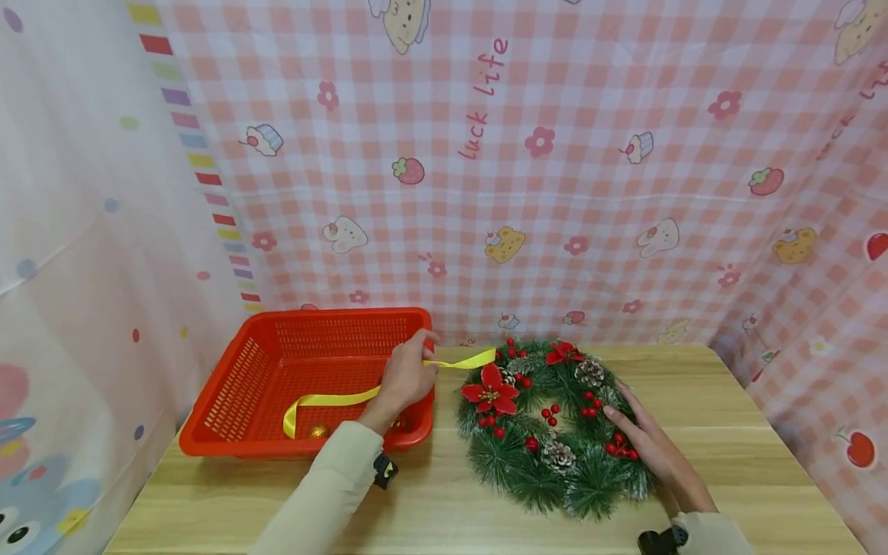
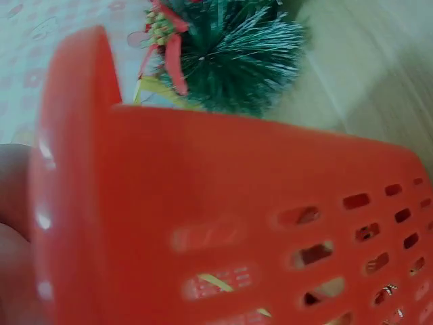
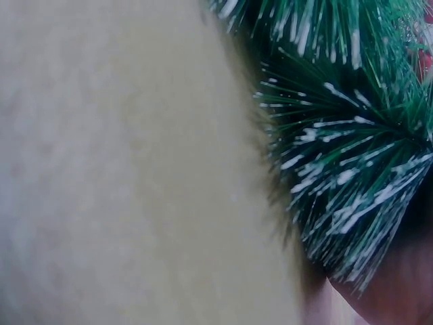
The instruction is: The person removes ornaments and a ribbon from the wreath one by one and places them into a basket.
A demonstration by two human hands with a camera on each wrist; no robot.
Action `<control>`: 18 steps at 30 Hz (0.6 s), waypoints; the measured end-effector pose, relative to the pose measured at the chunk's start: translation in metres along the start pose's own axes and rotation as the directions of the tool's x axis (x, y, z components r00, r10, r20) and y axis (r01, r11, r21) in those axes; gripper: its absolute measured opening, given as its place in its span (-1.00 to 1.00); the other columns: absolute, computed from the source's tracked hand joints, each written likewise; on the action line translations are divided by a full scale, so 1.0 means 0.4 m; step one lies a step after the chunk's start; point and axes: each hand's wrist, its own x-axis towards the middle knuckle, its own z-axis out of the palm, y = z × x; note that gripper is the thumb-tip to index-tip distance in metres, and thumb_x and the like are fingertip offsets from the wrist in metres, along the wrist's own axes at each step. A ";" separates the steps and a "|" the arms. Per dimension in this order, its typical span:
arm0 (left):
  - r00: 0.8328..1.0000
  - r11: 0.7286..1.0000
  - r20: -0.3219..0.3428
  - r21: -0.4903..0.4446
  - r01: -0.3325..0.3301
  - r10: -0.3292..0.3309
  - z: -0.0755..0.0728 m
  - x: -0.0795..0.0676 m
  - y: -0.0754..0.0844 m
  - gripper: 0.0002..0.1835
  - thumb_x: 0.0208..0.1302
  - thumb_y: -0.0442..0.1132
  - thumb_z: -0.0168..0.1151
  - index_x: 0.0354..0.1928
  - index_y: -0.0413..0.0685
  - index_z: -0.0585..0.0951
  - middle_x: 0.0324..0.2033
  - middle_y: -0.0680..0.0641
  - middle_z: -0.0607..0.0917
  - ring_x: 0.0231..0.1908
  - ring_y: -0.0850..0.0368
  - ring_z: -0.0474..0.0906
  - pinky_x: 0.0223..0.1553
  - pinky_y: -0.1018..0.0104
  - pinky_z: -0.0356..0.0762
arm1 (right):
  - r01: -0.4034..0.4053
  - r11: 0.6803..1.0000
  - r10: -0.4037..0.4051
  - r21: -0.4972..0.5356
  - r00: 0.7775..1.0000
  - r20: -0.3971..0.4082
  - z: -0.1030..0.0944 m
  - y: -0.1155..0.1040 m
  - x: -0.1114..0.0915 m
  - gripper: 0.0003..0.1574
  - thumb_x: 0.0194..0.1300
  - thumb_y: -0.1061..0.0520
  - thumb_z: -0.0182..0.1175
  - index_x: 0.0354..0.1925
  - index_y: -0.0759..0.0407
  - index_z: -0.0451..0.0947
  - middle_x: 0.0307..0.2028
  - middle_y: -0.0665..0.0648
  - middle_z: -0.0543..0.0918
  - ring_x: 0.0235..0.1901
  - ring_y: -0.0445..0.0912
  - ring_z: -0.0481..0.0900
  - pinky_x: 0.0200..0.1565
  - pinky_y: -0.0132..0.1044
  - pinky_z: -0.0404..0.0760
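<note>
A yellow ribbon (image 1: 333,400) runs from inside the red plastic basket (image 1: 239,366) across its right side to the green wreath (image 1: 513,462). My left hand (image 1: 405,375) is over the basket's right rim, fingers bent, and pinches the ribbon where it crosses. In the left wrist view, part of that hand (image 2: 12,230) shows beside the basket's edge (image 2: 74,176). The wreath lies flat, with red poinsettias (image 1: 489,390), berries and pine cones (image 1: 558,455). My right hand (image 1: 655,447) rests against the wreath's right side, fingers extended along it and partly hidden by the needles.
Gold ornaments (image 1: 319,432) lie in the basket near its front wall. A wooden table (image 1: 721,462) bears the basket and wreath. Behind it hangs a pink checked curtain (image 1: 451,216), and another pale curtain (image 1: 104,231) hangs at the left.
</note>
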 end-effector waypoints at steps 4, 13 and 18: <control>0.999 0.997 -0.030 -0.078 0.019 -0.021 -0.027 -0.001 0.002 -0.66 0.20 -0.46 0.25 0.02 -0.05 0.57 -0.36 -0.04 0.68 -0.43 0.09 0.51 -0.35 0.24 0.47 | 0.008 1.000 -0.008 0.001 1.000 -0.002 -0.001 0.002 0.002 0.00 0.52 -0.33 -0.16 0.58 -0.08 -0.45 0.55 0.34 -0.40 0.46 0.46 -0.39 0.21 0.56 -0.13; 0.995 0.979 -0.086 -0.202 0.027 -0.046 -0.103 -0.018 -0.008 -0.69 0.30 -0.41 0.25 0.05 -0.02 0.54 -0.31 -0.04 0.62 -0.34 0.06 0.45 -0.34 0.27 0.43 | 0.048 0.999 -0.048 -0.004 0.999 -0.014 -0.001 0.005 0.006 -0.02 0.52 -0.30 -0.15 0.59 -0.05 -0.41 0.55 0.34 -0.38 0.47 0.45 -0.37 0.21 0.56 -0.13; 0.987 0.968 -0.152 -0.252 0.007 -0.047 -0.153 -0.035 -0.016 -0.71 0.33 -0.38 0.23 0.06 -0.05 0.53 -0.27 -0.08 0.61 -0.30 0.03 0.46 -0.35 0.24 0.43 | 0.029 1.000 -0.029 -0.012 1.000 -0.012 0.000 0.004 0.004 -0.01 0.52 -0.33 -0.16 0.59 -0.09 -0.42 0.55 0.34 -0.38 0.46 0.46 -0.37 0.21 0.57 -0.12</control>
